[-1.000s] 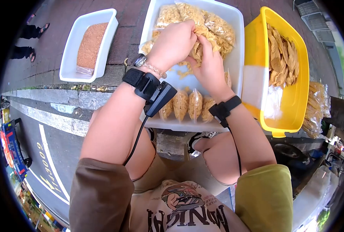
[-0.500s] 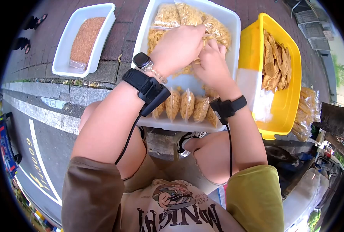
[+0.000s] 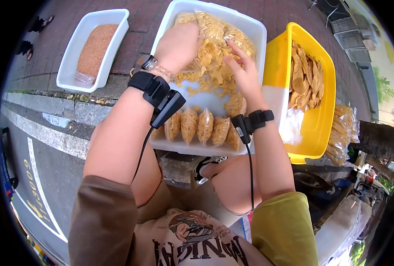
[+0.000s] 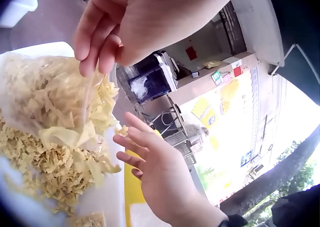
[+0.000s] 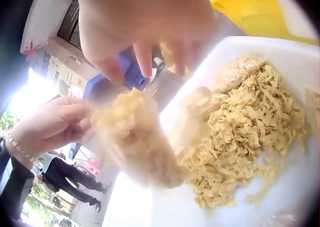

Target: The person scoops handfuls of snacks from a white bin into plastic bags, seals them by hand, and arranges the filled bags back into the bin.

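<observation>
My left hand [image 3: 179, 48] pinches the edge of a clear plastic bag [image 5: 142, 142] filled with pale yellow dried flakes. Folded flakes stick out at the bag's open mouth. To the right of it, my right hand [image 3: 246, 73] has its fingers spread apart, clear of the bag; a few flakes [image 5: 170, 59] show beside its fingers in the right wrist view. Both hands are over a white tub [image 3: 262, 53], where a loose heap of flakes [image 5: 240, 137] lies below the bag. Several small filled bags [image 3: 189, 125] stand along the tub's near side.
More large filled bags [image 3: 211, 25] sit at the tub's far end. A yellow tub [image 3: 325, 88] of flat brown pieces stands to the right, with clear packets [image 3: 338, 137] beside it. Left is a white tub [image 3: 66, 66] holding reddish-brown grains. Another person's feet [image 3: 29, 54] show farther left.
My hands were together at the bag's mouth and have come apart. The left moved left with the bag, and the right opened its fingers. The head view has also shifted.
</observation>
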`<state>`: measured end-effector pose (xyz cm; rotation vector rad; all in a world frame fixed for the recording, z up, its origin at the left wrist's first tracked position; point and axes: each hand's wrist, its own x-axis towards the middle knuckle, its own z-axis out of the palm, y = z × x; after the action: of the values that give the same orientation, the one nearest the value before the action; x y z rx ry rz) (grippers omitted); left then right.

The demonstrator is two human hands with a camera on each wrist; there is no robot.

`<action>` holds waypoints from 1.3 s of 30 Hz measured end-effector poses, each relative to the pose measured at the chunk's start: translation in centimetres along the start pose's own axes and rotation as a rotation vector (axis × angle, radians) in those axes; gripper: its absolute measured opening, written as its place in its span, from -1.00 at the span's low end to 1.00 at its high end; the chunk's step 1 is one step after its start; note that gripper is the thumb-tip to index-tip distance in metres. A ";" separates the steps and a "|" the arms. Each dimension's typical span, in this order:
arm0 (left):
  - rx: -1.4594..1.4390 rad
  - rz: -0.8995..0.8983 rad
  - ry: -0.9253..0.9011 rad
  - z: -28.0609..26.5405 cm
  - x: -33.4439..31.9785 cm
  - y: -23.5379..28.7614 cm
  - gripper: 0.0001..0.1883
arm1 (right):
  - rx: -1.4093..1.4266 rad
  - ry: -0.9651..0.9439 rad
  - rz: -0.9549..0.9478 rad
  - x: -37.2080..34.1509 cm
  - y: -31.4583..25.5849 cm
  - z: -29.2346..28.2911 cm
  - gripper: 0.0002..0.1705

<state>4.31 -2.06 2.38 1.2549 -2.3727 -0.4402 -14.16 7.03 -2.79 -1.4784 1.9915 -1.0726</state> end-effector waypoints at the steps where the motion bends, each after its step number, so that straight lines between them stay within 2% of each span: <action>1: -0.082 -0.050 -0.033 -0.3 0.2 -0.1 -0.87 | 0.106 -0.044 0.049 0.8 0.8 0.3 -0.24; 2: -0.085 -0.049 -0.031 -0.6 0.5 -0.3 -0.87 | 0.157 -0.068 0.072 1.0 1.6 0.3 -0.18; 3: -0.189 -0.105 -0.104 -0.7 0.8 -0.5 -0.87 | 0.209 -0.091 0.096 1.1 1.5 0.3 -0.13; 4: -0.292 -0.160 -0.176 -0.8 1.0 -0.7 -0.87 | 0.102 -0.041 -0.057 0.7 -0.5 0.0 -0.06; 5: -0.293 -0.161 -0.175 -0.8 1.3 -0.9 -0.87 | -0.004 0.009 -0.209 0.4 -2.1 -0.1 0.00; 6: -0.415 -0.145 -0.201 -0.9 1.5 -1.0 -0.86 | -0.005 0.009 -0.211 0.3 -3.0 0.2 0.00; 7: -0.536 -0.128 -0.227 -1.0 1.6 -1.1 -0.85 | 0.032 0.005 -0.310 0.2 -3.6 0.4 0.01; 8: -0.535 -0.127 -0.227 -1.1 1.7 -1.1 -0.85 | 0.070 0.002 -0.409 0.2 -4.2 0.5 0.02; 12: -0.655 -0.012 -0.258 -2.4 1.9 -1.1 -0.76 | 0.147 -0.019 -0.330 0.7 -5.1 -0.4 -0.10; 14: -0.733 0.026 -0.262 -2.8 1.9 -1.2 -0.73 | 0.222 0.048 -0.303 1.1 -5.0 -0.7 -0.29; 15: -0.783 0.065 -0.232 -3.3 1.9 -0.9 -0.67 | 0.237 0.056 -0.303 0.9 -5.8 -1.4 -0.45; 16: -0.833 0.107 -0.200 -3.8 1.8 -0.7 -0.56 | 0.236 0.060 -0.311 0.9 -6.1 -2.0 -0.45; 17: -0.832 0.113 -0.195 -3.5 1.3 -0.7 -0.56 | 0.338 0.023 -0.232 0.9 -6.4 -2.6 -0.47; 19: -0.685 0.180 -0.118 -2.1 0.1 -0.8 -0.27 | 0.497 -0.029 -0.141 0.5 -7.7 -3.4 -0.51; 20: -0.683 0.183 -0.111 -1.8 0.0 -0.8 -0.27 | 0.496 -0.029 -0.149 0.4 -7.9 -3.5 -0.51; 22: -0.769 0.126 -0.321 -2.5 0.0 0.6 -0.02 | 0.552 -0.064 -0.110 0.4 -7.9 -3.4 -0.46; 23: -0.817 0.141 -0.340 -3.0 -0.1 1.0 -0.11 | 0.552 -0.064 -0.116 0.5 -7.8 -3.3 -0.46; 24: -0.814 0.145 -0.335 -3.2 -0.2 1.4 -0.11 | 0.441 0.086 -0.234 0.6 -7.7 -3.2 -0.44; 25: -0.849 0.069 -0.311 -3.3 -0.2 1.8 -0.15 | 0.327 0.238 -0.349 0.8 -7.7 -3.3 -0.42; 26: -0.883 -0.007 -0.287 -3.4 -0.1 2.0 -0.20 | 0.326 0.243 -0.354 0.8 -7.6 -3.5 -0.42; 28: -0.956 -0.050 -0.251 -3.4 0.1 2.3 -0.24 | 0.354 0.410 -0.392 0.8 -7.8 -4.2 -0.39; 29: -1.029 -0.100 -0.217 -3.2 0.1 2.3 -0.29 | 0.208 0.397 -0.463 0.8 -7.9 -4.7 -0.42; 30: -1.029 -0.097 -0.219 -2.9 0.2 2.1 -0.29 | 0.207 0.401 -0.464 0.7 -8.0 -5.0 -0.42; 32: -1.081 -0.177 -0.287 -2.1 0.5 1.5 -0.28 | 0.095 0.256 -0.459 0.6 -8.1 -5.1 -0.44; 33: -1.080 -0.175 -0.291 -1.9 0.5 1.4 -0.28 | 0.144 0.269 -0.460 0.9 -7.9 -4.7 -0.60; 34: -1.033 -0.173 -0.346 -1.7 0.6 1.4 -0.32 | 0.144 0.273 -0.457 1.0 -7.7 -4.7 -0.60; 36: -0.983 -0.168 -0.409 -1.5 0.5 1.5 -0.36 | 0.244 0.264 -0.412 0.9 -7.4 -4.7 -0.80; 37: -0.965 -0.134 -0.398 -1.6 0.5 1.6 -0.35 | 0.244 0.268 -0.407 1.0 -7.4 -4.7 -0.80; 39: -0.945 -0.099 -0.390 -1.6 0.4 1.6 -0.33 | 0.433 0.334 -0.363 1.3 -7.7 -5.0 -0.89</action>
<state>3.81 -1.63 4.53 0.8550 -1.9066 -1.7083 -13.59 6.44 6.46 -1.5189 1.5636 -1.8745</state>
